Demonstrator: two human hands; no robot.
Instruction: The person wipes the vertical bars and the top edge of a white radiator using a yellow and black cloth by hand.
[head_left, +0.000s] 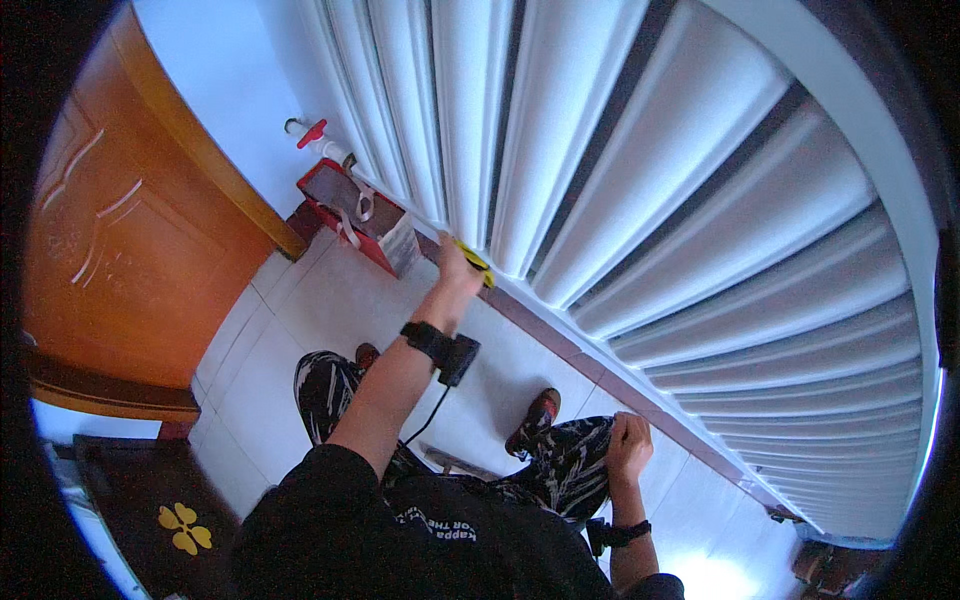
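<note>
My left hand (455, 264) grips a yellow cloth (478, 264), partly hidden behind the fingers. It is at the lower rail (551, 305) of a white column radiator (577, 172), near the left end. My right hand (630, 444) rests on my bent right knee, its fingers curled in and nothing visible in them. Just left of my left hand, an open red gift bag (358, 214) with pale ribbon handles stands on the floor against the radiator.
A red-handled valve (312, 135) on a white pipe stands behind the bag. An orange-brown wooden door (142, 202) is at the left. A dark mat (135, 502) with a yellow clover lies at lower left. Pale tiles (330, 292) cover the floor around my shoes (536, 420).
</note>
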